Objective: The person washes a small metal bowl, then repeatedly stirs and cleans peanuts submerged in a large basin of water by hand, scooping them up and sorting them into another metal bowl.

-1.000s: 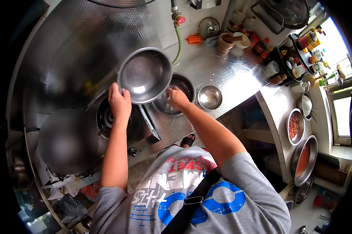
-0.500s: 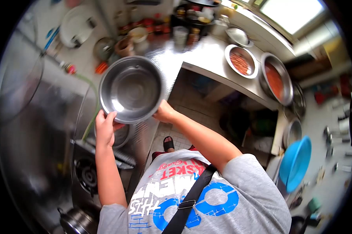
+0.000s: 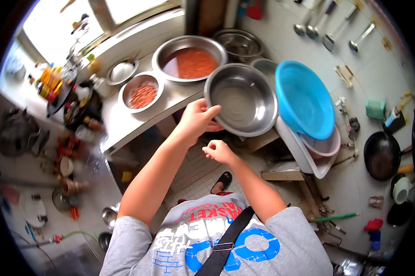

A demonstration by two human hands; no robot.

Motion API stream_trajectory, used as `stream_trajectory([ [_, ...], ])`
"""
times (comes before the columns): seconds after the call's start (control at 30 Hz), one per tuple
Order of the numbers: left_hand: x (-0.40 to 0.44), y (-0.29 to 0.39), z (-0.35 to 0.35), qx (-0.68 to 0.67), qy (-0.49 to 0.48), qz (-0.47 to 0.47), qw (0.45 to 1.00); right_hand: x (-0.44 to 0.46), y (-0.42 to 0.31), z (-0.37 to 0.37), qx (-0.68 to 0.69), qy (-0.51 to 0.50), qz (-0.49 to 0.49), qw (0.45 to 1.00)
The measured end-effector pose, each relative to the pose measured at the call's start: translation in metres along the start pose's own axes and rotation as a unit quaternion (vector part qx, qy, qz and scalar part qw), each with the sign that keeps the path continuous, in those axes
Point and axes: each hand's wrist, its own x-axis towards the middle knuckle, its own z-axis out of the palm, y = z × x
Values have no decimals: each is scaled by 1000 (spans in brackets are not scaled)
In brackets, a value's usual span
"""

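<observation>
A left hand (image 3: pixel 199 120) grips the rim of a round silver metal basin (image 3: pixel 241 100), thumb and fingers pinching it, in front of the white worktop (image 3: pixel 116 123); the right hand (image 3: pixel 220 151), fingers curled together, hangs below. A large blue plastic tub (image 3: pixel 305 100) crowds the basin's right side, contact unclear. Behind stand a wide steel bowl of red food in liquid (image 3: pixel 189 58) and a smaller steel bowl of reddish pieces (image 3: pixel 141 92).

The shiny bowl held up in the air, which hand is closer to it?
Your left. The left hand grips the rim of the metal bowl at its left side. The right hand is below the bowl in the picture, not touching it.
</observation>
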Motion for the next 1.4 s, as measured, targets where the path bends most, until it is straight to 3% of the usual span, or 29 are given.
stream_trajectory([
  [0.13, 91, 21, 125, 27, -83, 9, 996, 0, 22, -78, 8, 41, 30, 999],
  [0.2, 119, 29, 180, 57, -78, 16, 995, 9, 38, -109, 2, 47, 28, 999],
  [0.33, 179, 10, 255, 116, -69, 0, 991, 9, 35, -141, 0, 138, -61, 989],
  [0.4, 190, 7, 272, 163, -83, -12, 983, 11, 26, -162, 165, 37, -35, 985],
  [0.43, 199, -2, 279, 202, -70, 20, 977, 17, 28, -165, 219, 20, -18, 975],
  [0.5, 216, -16, 284, 183, -90, -3, 979, 31, 33, -171, 326, -7, 20, 945],
  [0.6, 239, -24, 278, 203, -133, -12, 970, 55, 37, -176, 399, -20, 2, 917],
  [0.67, 254, -34, 268, 316, -119, 101, 936, 95, 67, -181, 368, -75, -59, 925],
  [0.7, 251, -26, 258, 358, -107, 157, 914, 121, 75, -181, 313, -117, -107, 936],
  [0.73, 247, -11, 242, 335, -126, 169, 918, 118, 22, -180, 136, -37, -21, 990],
  [0.83, 244, 26, 166, 333, -171, 258, 891, 148, -11, -174, 164, 7, -4, 986],
  [0.87, 254, 25, 133, 317, -167, 294, 886, 163, -12, -175, 241, -27, -24, 970],
  [0.9, 266, 24, 98, 300, -162, 329, 881, 178, -14, -170, 245, 30, -109, 963],
  [0.93, 277, 26, 56, 299, -155, 285, 897, 193, -15, -165, 239, 87, -194, 947],
  [1.0, 292, 30, -27, 287, -113, 161, 937, 197, -98, -172, 82, 98, -50, 991],
  [1.03, 298, 31, -68, 278, -79, 84, 954, 214, -105, -174, 182, 32, 4, 983],
  [1.1, 317, 0, -142, 225, 16, -16, 974, 243, -127, -171, 201, 58, -2, 978],
  [1.23, 339, -3, -233, 279, 101, -33, 954, 310, -153, -174, 171, 97, -19, 980],
  [1.27, 348, 9, -243, 257, 75, -123, 956, 328, -157, -174, 139, 107, -16, 984],
  [1.37, 384, -24, -271, 345, 149, -27, 926, 384, -147, -172, 105, 116, 15, 988],
  [1.4, 396, -17, -276, 333, 141, -82, 929, 399, -146, -170, 70, 134, 45, 988],
])
